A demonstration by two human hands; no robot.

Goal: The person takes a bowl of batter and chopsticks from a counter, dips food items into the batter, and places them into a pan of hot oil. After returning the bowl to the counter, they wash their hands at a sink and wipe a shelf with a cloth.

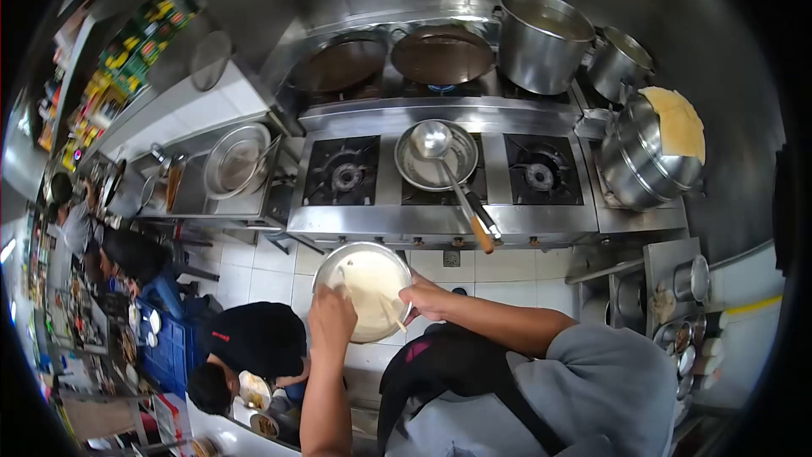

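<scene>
A round metal bowl [318, 271] with a pale, creamy liquid [372, 275] in it is in front of me, between my body and the stove. My right hand [425, 298] grips the bowl's right rim. My left hand [331, 313] is closed over the bowl's left side. What its fingers hold is blurred and cannot be made out. A thin pale stick [392, 314] stands in the liquid and leans against the rim near my right hand.
Ahead is a steel stove [355, 218] with a pan [406, 171] and a ladle [432, 140] lying across it. Large pots [541, 55] stand behind. A sink [190, 195] is at left. A person in a black shirt [258, 338] bends close on my left.
</scene>
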